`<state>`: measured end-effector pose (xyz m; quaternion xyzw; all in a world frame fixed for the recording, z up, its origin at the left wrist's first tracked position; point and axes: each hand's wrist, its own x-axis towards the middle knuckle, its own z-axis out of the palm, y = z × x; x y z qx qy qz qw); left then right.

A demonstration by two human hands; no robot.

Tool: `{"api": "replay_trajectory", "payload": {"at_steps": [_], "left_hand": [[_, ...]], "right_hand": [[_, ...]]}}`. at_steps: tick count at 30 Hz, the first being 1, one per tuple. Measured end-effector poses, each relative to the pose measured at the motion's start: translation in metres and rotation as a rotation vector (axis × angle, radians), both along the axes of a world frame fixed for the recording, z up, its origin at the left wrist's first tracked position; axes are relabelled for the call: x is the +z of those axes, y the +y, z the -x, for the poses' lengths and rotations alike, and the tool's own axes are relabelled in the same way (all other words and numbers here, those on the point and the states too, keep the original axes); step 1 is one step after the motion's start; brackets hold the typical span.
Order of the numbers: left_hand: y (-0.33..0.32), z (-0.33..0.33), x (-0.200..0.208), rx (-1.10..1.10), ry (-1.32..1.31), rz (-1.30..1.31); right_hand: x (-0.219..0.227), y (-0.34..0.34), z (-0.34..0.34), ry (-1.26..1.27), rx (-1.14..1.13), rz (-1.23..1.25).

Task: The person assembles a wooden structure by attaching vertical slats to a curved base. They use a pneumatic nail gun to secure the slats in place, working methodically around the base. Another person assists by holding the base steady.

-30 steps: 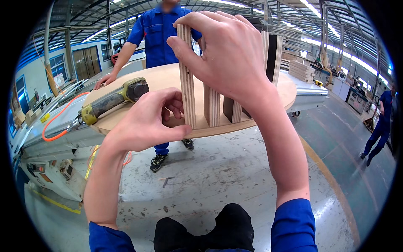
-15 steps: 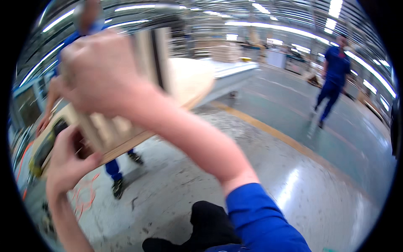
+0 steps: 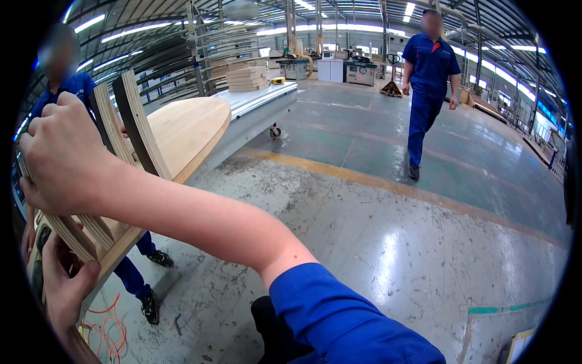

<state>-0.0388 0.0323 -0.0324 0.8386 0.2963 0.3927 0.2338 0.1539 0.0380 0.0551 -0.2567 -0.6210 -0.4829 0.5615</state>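
Several plywood strips with layered edges stand upright on a pale board with a rounded end [image 3: 191,121]; one is a dark-faced strip [image 3: 148,136]. At the left, my right hand [image 3: 66,148] is closed at the upper part of a plywood strip [image 3: 71,238], its fingertips mostly hidden behind the hand. Lower down, my left hand [image 3: 66,288] curls round the bottom end of that strip, thumb along its near side. My right forearm crosses in front of the board and hides part of it.
A person in blue [image 3: 73,85] stands behind the board at the left; another person [image 3: 430,79] walks on the right. A metal-edged table [image 3: 260,100] bears stacked boards [image 3: 245,79]. An orange cord [image 3: 112,330] lies on the floor below the board.
The view has swung right, so the board and both my hands sit further left. The walking person is nearer. Both hands remain at the plywood strips.
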Motion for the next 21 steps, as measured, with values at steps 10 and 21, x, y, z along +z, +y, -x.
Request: {"api": "replay_trajectory", "payload": {"at_steps": [10, 21], "left_hand": [[-0.027, -0.011, 0.034, -0.197, 0.064, 0.072], [-0.016, 0.004, 0.027, -0.193, 0.092, 0.008]], "right_hand": [[-0.005, -0.072, 0.011, -0.073, -0.107, 0.235], [-0.027, -0.080, 0.026, -0.102, 0.070, 0.133]]}}
